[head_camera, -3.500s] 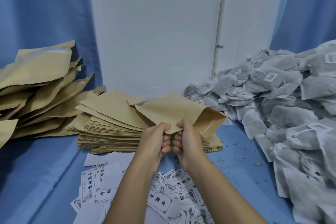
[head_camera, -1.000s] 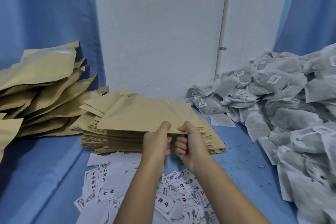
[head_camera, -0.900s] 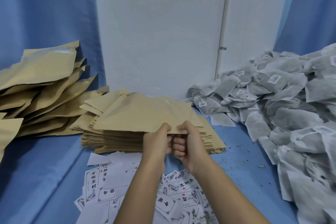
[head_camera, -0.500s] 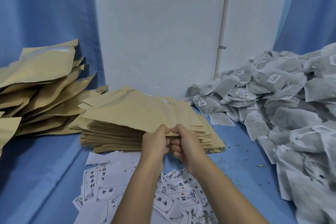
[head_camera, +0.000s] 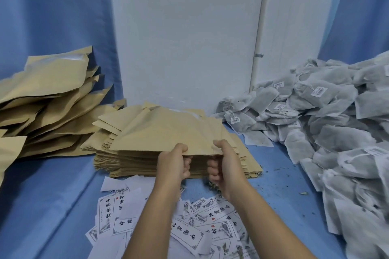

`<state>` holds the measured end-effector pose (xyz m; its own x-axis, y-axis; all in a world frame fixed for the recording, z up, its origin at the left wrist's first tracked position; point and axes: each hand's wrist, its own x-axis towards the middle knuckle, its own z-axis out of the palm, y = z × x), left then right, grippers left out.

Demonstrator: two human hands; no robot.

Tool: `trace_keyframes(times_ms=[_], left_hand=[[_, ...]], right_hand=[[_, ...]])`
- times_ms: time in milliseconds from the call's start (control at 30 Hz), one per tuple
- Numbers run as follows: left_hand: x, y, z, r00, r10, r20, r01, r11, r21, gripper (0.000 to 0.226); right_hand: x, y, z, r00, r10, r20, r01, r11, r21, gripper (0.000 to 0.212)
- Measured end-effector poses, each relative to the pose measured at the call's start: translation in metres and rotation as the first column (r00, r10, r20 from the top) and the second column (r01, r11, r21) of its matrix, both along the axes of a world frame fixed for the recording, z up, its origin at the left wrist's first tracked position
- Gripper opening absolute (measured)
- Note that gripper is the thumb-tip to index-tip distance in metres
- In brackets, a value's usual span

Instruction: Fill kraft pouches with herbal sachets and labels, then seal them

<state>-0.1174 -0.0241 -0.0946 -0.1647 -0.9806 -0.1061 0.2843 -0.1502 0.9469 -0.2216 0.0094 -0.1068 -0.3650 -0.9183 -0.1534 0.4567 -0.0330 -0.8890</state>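
Left hand (head_camera: 173, 164) and right hand (head_camera: 225, 164) each had a pinching grip on the kraft pouch (head_camera: 168, 132) edge, just above the stack (head_camera: 126, 162).

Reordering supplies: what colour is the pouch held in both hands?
Plain kraft tan pouch, unprinted; clearest in the head view.

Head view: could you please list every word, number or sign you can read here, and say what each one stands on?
"中国", an unclear third character, then "材": black brush characters on the white paper labels, lying upside down or sideways.
Red seal marks on those labels: too small to read.
White tags on the grey mesh sachets: print too small to read.
Brown kraft pouches: no print shows.
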Motion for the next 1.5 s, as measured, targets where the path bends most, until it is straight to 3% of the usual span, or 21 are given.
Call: trace_keyframes(times_ms=[67, 233, 400, 600, 733, 833, 900, 967, 1200, 1267, 1333, 1400, 1500], left_hand=[[0.002, -0.001, 0.0, 0.998, -0.037, -0.048, 0.038, 0.999, 0.023, 0.025], [0.022, -0.011, -0.002, 0.925, 0.373, 0.076, -0.369, 0.927, -0.06, 0.029], [0.031, -0.01, 0.001, 0.895, 0.436, 0.094, -0.428, 0.899, -0.091, 0.029], [0.058, -0.019, 0.001, 0.773, 0.609, 0.177, -0.592, 0.793, -0.141, 0.032], [0.061, -0.015, 0.003, 0.799, 0.584, 0.148, -0.546, 0.805, -0.232, 0.032], [0.062, -0.022, 0.011, 0.921, 0.39, -0.019, -0.385, 0.897, -0.216, 0.023], [0.065, -0.028, 0.02, 0.946, 0.288, -0.149, -0.314, 0.927, -0.206, 0.038], [0.072, -0.031, 0.032, 0.928, 0.306, -0.214, -0.351, 0.911, -0.217, 0.046], [0.14, -0.075, 0.096, 0.834, 0.364, -0.415, -0.508, 0.8, -0.32, 0.038], [0.174, -0.099, 0.115, 0.823, 0.385, -0.417, -0.533, 0.778, -0.332, 0.036], [0.206, -0.127, 0.126, 0.822, 0.471, -0.32, -0.564, 0.752, -0.341, 0.028], [0.232, -0.156, 0.129, 0.785, 0.553, -0.278, -0.616, 0.744, -0.259, 0.027], [0.259, -0.191, 0.129, 0.781, 0.463, -0.419, -0.529, 0.847, -0.05, 0.034]], right_hand=[[-0.001, 0.001, 0.003, 0.997, 0.041, -0.071, -0.04, 0.999, 0.017, 0.029], [-0.006, 0.004, 0.009, 0.999, -0.027, -0.037, 0.028, 1.0, 0.008, 0.031], [0.003, 0.004, 0.012, 0.996, -0.008, -0.087, 0.012, 0.999, 0.044, 0.033], [0.007, 0.006, 0.016, 0.989, 0.021, -0.146, -0.01, 0.997, 0.075, 0.031], [0.014, 0.006, 0.022, 0.958, 0.012, -0.286, 0.015, 0.996, 0.091, 0.017], [0.018, 0.004, 0.031, 0.976, -0.026, -0.215, 0.018, 0.999, -0.038, 0.011], [0.023, 0.001, 0.034, 0.986, -0.039, -0.159, 0.021, 0.994, -0.11, 0.017], [0.031, -0.005, 0.036, 0.992, -0.027, -0.126, 0.008, 0.988, -0.153, 0.02], [0.095, -0.078, 0.097, 0.994, 0.109, -0.02, -0.11, 0.941, -0.32, 0.02], [0.125, -0.112, 0.122, 0.986, 0.166, -0.011, -0.16, 0.926, -0.341, 0.019], [0.155, -0.148, 0.141, 0.98, 0.198, -0.024, -0.194, 0.924, -0.33, 0.017], [0.181, -0.182, 0.153, 0.977, 0.21, -0.043, -0.214, 0.932, -0.294, 0.02], [0.211, -0.22, 0.161, 0.967, 0.254, 0.001, -0.247, 0.941, -0.233, 0.033]])
